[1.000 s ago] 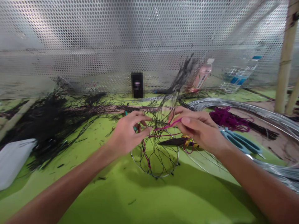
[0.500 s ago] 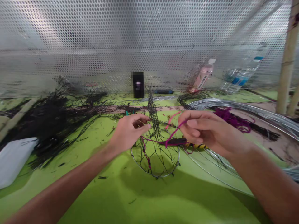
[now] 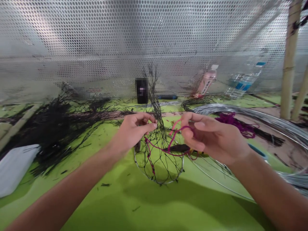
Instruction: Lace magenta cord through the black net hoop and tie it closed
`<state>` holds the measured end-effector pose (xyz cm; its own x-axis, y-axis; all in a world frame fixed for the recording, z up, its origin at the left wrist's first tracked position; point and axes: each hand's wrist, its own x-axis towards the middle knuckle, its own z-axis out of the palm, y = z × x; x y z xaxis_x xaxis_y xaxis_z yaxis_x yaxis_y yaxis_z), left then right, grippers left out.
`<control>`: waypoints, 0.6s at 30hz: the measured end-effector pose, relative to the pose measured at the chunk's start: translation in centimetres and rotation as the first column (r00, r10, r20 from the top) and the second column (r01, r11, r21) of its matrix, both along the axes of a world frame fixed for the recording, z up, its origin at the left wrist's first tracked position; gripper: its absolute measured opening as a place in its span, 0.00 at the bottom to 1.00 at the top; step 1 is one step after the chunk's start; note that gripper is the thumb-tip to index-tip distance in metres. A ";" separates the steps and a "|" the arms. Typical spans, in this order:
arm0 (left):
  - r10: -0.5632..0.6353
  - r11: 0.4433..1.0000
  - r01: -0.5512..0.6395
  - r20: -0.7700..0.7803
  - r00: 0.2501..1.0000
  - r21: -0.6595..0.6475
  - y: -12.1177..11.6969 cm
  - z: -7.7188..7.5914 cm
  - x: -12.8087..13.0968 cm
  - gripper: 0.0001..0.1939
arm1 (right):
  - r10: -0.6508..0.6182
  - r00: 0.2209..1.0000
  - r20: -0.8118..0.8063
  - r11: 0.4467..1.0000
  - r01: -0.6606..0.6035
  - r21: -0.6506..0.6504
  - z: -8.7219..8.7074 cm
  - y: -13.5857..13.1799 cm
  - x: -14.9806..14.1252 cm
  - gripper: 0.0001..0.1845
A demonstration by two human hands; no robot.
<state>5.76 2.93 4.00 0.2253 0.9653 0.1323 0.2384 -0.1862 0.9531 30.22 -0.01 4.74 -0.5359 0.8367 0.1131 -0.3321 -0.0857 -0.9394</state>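
A small wire ring (image 3: 159, 181) stands on the green table with black netting (image 3: 160, 154) stretched over it. My left hand (image 3: 132, 131) pinches the gathered black netting just above the ring, and the loose net ends stick up behind it. My right hand (image 3: 211, 137) is closed on a magenta cord (image 3: 166, 148) that loops through the mesh and curls over its fingers. Both hands hover a little above the ring, close together.
A heap of black netting (image 3: 53, 125) lies at the left beside a white object (image 3: 13, 166). Coils of steel wire (image 3: 264, 118) and a magenta cord bundle (image 3: 231, 119) sit at the right. Two bottles (image 3: 207, 80) lean against the perforated metal wall (image 3: 154, 45). A wooden post (image 3: 288, 61) stands far right.
My right hand has drawn the magenta cord out of the mesh and looped it back over its fingers. The loose net ends now stand upright. The teal scissors are mostly hidden behind my right wrist.
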 end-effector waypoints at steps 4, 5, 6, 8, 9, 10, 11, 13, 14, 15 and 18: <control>0.005 1.000 -0.003 -0.119 0.993 0.020 -0.7 1.0 0.3 0.08 | -0.013 1.000 -0.003 0.998 0.013 0.064 0.2 0.2 -0.4 0.08; 0.012 1.000 -0.010 -0.133 0.991 0.017 -0.9 1.2 0.4 0.09 | -0.008 1.000 -0.002 0.996 0.008 0.087 0.2 0.2 -0.5 0.09; 0.012 1.000 -0.010 -0.137 0.990 0.010 -1.0 1.4 0.4 0.09 | -0.006 1.000 -0.001 0.994 0.006 0.109 0.2 0.2 -0.7 0.10; -0.010 1.000 0.011 -0.145 0.989 0.008 -1.3 1.6 0.5 0.09 | -0.014 1.000 0.008 0.990 0.013 0.141 0.0 0.1 -1.1 0.11; -0.017 0.999 0.022 -0.158 0.987 0.028 -1.4 1.7 0.5 0.09 | -0.024 1.000 0.016 0.988 0.021 0.154 -0.1 0.0 -1.3 0.12; -0.016 0.998 0.029 -0.189 0.982 0.063 -1.5 1.9 0.4 0.09 | -0.036 0.999 0.027 0.985 0.031 0.169 -0.2 0.0 -1.5 0.12; -0.006 0.993 0.033 -0.236 0.972 0.110 -1.6 2.1 0.4 0.09 | -0.050 0.998 0.041 0.982 0.042 0.186 -0.4 -0.1 -1.6 0.11; 0.010 0.980 0.060 -0.348 0.937 0.190 -1.8 2.5 0.3 0.09 | -0.088 0.993 0.075 0.968 0.068 0.241 -0.7 -0.2 -1.8 0.10; 0.006 0.974 0.087 -0.407 0.914 0.210 -1.9 2.7 0.2 0.08 | -0.112 0.989 0.102 0.957 0.079 0.277 -0.8 -0.2 -1.8 0.10; -0.004 0.969 0.116 -0.458 0.889 0.218 -2.0 3.0 0.1 0.08 | -0.137 0.981 0.135 0.944 0.088 0.317 -0.9 -0.2 -1.8 0.11; -0.020 0.957 0.174 -0.550 0.835 0.230 -2.1 3.4 -0.4 0.09 | -0.211 0.943 0.258 0.907 0.090 0.411 -1.0 -0.3 -1.7 0.14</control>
<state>5.39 0.84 7.42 0.4255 0.8816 0.2042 0.6637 -0.4575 0.5918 28.55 -0.27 3.72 -0.4659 0.8310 0.3041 -0.0194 0.3340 -0.9424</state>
